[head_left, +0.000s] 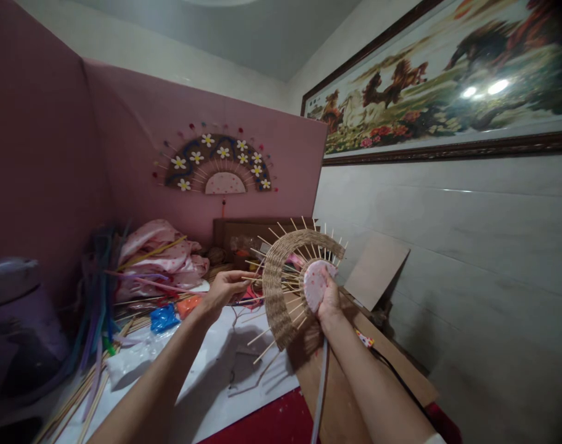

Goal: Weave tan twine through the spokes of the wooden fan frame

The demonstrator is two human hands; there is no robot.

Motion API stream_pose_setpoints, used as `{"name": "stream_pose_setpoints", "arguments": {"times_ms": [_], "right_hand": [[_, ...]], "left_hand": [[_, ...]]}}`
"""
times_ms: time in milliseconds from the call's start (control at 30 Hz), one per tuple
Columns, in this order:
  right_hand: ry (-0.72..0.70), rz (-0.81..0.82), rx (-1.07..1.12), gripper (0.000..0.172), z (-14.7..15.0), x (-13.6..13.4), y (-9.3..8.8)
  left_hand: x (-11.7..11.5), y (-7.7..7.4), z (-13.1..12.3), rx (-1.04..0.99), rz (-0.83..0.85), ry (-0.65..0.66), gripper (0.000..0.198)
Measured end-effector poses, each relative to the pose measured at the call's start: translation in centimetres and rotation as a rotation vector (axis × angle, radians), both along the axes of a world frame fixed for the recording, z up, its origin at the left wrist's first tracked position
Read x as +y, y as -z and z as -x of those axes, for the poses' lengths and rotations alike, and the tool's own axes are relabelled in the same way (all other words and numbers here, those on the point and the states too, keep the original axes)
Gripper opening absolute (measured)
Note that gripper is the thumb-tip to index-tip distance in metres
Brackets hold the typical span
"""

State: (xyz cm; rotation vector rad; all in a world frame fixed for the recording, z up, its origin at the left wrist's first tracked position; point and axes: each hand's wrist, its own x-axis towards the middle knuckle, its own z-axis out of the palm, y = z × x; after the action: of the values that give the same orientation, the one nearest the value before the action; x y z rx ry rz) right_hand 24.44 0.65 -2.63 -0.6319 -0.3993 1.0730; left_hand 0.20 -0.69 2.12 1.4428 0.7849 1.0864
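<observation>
A half-ring fan [275, 290] woven from brown twine on thin wooden sticks is held up in front of me, tilted so that its sticks fan out to the left and upward. Its pale pink dotted half-round base [314, 285] is gripped by my right hand [331, 302], thumb across the front. At the fan's left edge, my left hand [229, 288] pinches one of the stick ends between thumb and fingers. A flat grey strip [321, 388] hangs down below my right hand.
A finished-looking fan with white flowers [220, 161] hangs on the pink board [124, 123]. Pink dotted cloth [158, 250], pipe cleaners [98, 296], a blue packet [164, 318] and loose sticks [96, 382] lie left. Cardboard [378, 268] leans against the right wall.
</observation>
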Motion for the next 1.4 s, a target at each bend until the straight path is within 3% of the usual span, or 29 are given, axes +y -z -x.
{"name": "stream_pose_setpoints", "arguments": {"times_ms": [167,400,633,900,1000,1133,1400], "right_hand": [[0.002,0.073,0.046,0.027,0.2,-0.4,-0.4],[0.07,0.046,0.093,0.023,0.1,-0.1,-0.4],[0.076,0.031,0.1,0.02,-0.1,0.4,0.0],[0.037,0.052,0.094,0.016,0.1,0.0,-0.4],[0.038,0.046,0.109,0.016,0.1,0.1,-0.4],[0.075,0.036,0.12,0.013,-0.1,0.4,-0.1],[0.076,0.023,0.098,0.025,-0.6,0.7,0.5]], "left_hand": [[-0.4,-0.2,-0.1,0.027,-0.016,0.032,0.036],[-0.1,-0.4,0.1,0.105,-0.016,-0.006,0.048],[-0.2,-0.7,-0.1,0.212,-0.171,-0.068,0.036],[-1.8,-1.5,-0.9,0.781,-0.594,-0.419,0.022],[-2.6,-2.0,-1.4,0.948,-0.705,-0.465,0.022],[-3.0,-2.1,-1.9,1.003,-0.756,-0.481,0.02],[-3.2,-2.1,-2.0,0.997,-0.749,-0.396,0.023]]}}
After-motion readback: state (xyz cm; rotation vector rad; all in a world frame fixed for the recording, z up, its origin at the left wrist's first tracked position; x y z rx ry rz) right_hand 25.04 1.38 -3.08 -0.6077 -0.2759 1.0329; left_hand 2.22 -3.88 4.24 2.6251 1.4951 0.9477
